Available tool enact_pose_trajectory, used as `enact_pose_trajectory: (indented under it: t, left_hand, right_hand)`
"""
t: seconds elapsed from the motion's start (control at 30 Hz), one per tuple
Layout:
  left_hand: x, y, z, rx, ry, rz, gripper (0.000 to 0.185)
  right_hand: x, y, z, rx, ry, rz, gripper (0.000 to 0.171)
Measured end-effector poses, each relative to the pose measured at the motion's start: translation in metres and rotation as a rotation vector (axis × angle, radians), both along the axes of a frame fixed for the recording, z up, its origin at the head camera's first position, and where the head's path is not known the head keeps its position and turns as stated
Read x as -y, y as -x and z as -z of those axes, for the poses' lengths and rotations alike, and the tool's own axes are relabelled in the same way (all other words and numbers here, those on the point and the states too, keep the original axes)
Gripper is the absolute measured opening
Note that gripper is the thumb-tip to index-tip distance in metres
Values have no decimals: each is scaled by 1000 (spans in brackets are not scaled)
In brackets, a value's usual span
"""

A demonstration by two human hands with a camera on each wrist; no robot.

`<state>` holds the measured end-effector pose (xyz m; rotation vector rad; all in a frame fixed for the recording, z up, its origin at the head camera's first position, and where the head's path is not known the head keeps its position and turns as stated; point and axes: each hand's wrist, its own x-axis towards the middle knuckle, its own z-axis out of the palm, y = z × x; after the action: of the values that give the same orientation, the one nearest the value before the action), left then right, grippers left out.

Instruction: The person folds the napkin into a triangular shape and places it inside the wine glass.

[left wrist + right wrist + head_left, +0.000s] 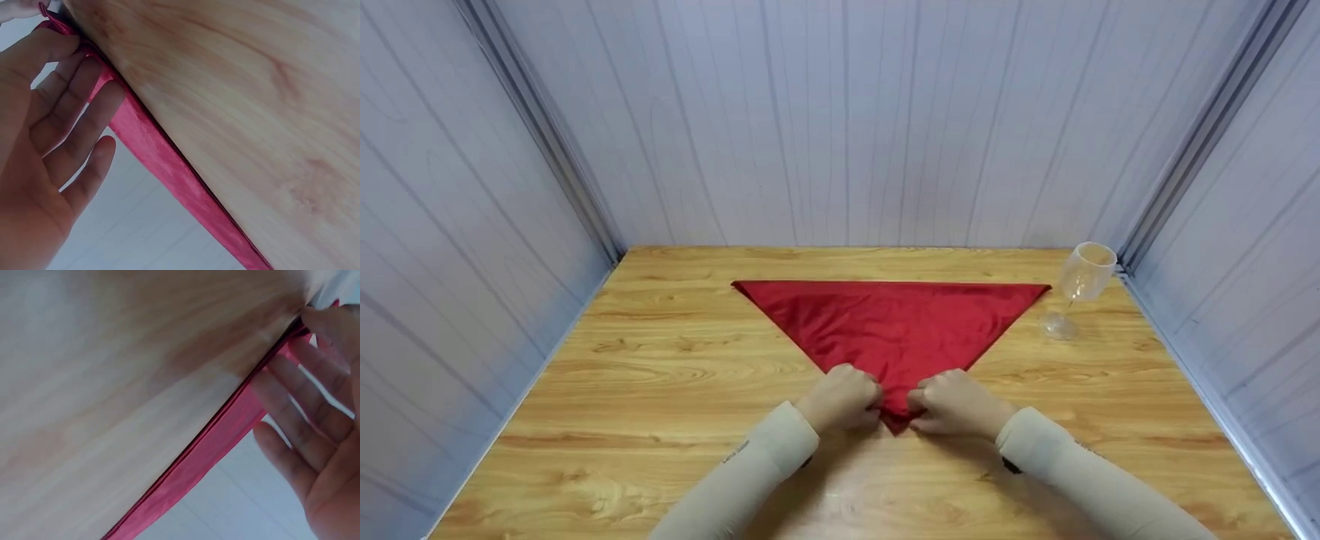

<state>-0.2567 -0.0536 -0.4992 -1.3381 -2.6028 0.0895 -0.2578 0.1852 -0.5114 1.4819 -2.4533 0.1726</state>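
The red cloth [892, 330] lies folded as a triangle on the wooden table [660, 375], long edge far, point near; that near point sits between the left hand [840, 397] and right hand [956, 405], both equally close, each pinching it with thumb and forefinger while the other fingers stay loose; a wine glass [1081, 289] stands far right.

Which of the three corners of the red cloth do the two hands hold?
The near corner of the red cloth, pointing toward the person: left hand and right hand pinch it. Both far corners lie untouched.
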Motion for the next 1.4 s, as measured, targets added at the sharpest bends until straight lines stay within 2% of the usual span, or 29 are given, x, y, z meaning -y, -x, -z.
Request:
enact_pose_trajectory:
  t: [0.23, 0.33, 0.6, 0.7, 0.87, 1.0, 1.2, 1.3, 1.4]
  left_hand:
    - [3, -1, -1, 115, -63, -19, 17]
    - [4, -1, -1, 160, -89, -26, 22]
    - [4, 1, -2, 189, -109, -36, 34]
    - [3, 2, -3, 205, -113, -43, 30]
    - [5, 4, 0, 309, -136, -77, 13]
    - [7, 7, 3, 412, -177, -120, 13]
    - [6, 13, 6, 560, -270, -201, 9]
    - [6, 13, 7, 603, -319, -204, 12]
    - [7, 13, 8, 640, -345, -164, 11]
  right_hand:
    - [4, -3, 4, 5, 3, 76, 22]
    - [3, -2, 6, 19, 36, 88, 22]
    - [3, -1, 2, 94, 57, 95, 21]
    - [5, -1, -1, 132, 62, 100, 21]
    - [5, 0, -5, 229, 40, 116, 22]
    - [6, 3, -4, 353, 17, 147, 18]
    - [7, 6, 0, 540, 52, 229, 15]
    - [9, 6, -1, 586, 46, 278, 18]
    - [12, 5, -3, 606, 35, 322, 17]
